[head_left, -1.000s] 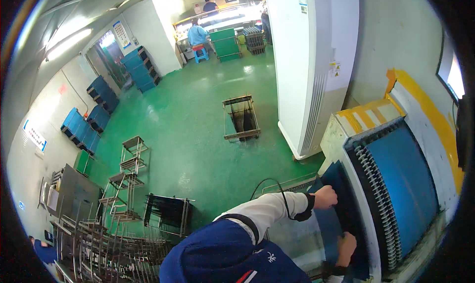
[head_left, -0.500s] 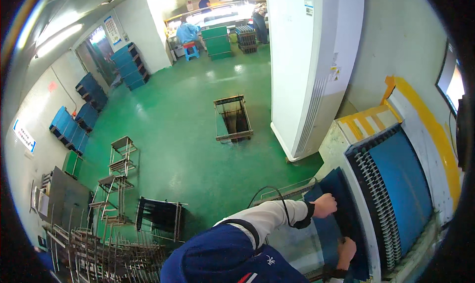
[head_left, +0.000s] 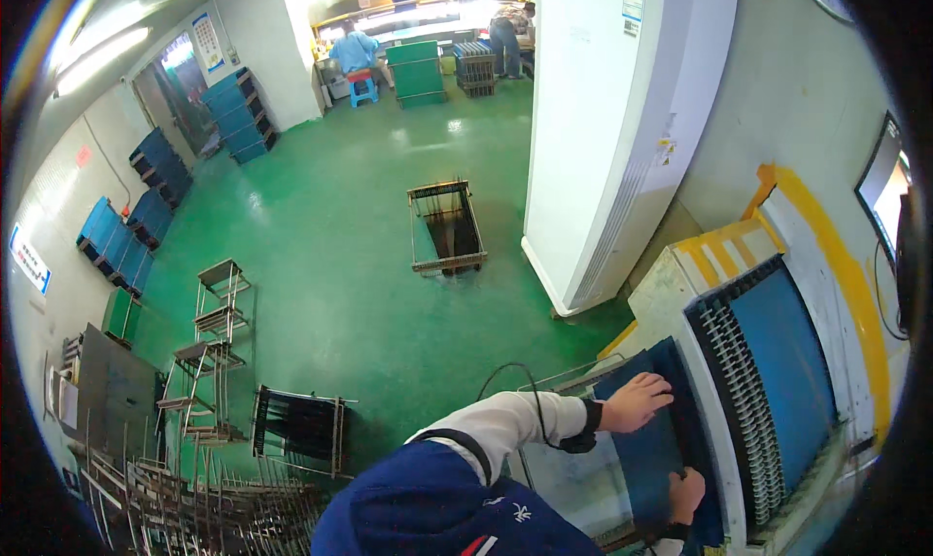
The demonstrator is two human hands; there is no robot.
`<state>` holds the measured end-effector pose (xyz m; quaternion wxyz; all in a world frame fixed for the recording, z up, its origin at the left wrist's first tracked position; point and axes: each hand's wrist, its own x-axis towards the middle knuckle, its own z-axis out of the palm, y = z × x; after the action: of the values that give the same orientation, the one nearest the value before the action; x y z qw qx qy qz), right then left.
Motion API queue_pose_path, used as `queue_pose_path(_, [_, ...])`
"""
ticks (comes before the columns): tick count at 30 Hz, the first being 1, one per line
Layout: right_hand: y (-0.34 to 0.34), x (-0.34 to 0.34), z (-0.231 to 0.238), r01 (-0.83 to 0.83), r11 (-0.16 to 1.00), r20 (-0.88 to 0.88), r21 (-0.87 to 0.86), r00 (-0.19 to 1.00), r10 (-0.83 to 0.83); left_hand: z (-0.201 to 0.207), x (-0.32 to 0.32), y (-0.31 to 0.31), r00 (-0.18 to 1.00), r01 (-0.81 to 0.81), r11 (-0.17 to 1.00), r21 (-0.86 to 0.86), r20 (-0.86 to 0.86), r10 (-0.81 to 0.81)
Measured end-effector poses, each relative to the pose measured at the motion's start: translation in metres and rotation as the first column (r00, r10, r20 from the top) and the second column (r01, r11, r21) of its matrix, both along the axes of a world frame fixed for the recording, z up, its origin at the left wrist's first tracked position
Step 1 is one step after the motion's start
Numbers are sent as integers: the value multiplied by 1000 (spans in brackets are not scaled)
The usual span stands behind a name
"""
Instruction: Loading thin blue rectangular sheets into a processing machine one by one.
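Flat dark blue panels (head_left: 646, 459) lie between me and the roller conveyor at the lower right. My left hand (head_left: 634, 403) rests over their far part, its fingers stretched out and slightly bent. Nearer to me, my right hand (head_left: 686, 496) is closed at the panels, its fingers curled; what it pinches, if anything, is hidden. A pale translucent sheet or surface (head_left: 573, 481) lies to the left of the panels, inside a metal frame. Beyond them, a row of rollers (head_left: 743, 410) borders a blue sheet (head_left: 789, 362) on the machine.
A tall white cabinet-like unit (head_left: 593, 148) stands ahead. A metal rack (head_left: 447, 227) and another with dark panels (head_left: 303, 432) stand on the green floor. Many metal racks (head_left: 204, 498) crowd the lower left. Two people are at the far bench; a screen (head_left: 884, 196) hangs right.
My left hand has gone from closed to stretched-out fingers, lying over the panels. My right hand stays closed in nearly the same place. The whole view has shifted slightly.
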<state>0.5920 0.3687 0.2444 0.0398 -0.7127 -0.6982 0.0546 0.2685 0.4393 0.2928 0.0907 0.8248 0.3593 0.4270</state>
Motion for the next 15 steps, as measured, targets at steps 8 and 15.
queue_pose_path(8, [14, -24, 35, 126, 989, -46, -79, 990, -130, -110, -128, -49, 849, -329, 809, -488, -528, 27])
queue_pose_path(15, [19, -23, 42, 40, 978, -166, -205, 983, -75, -152, -166, -71, 752, -322, 755, -571, -639, -162])
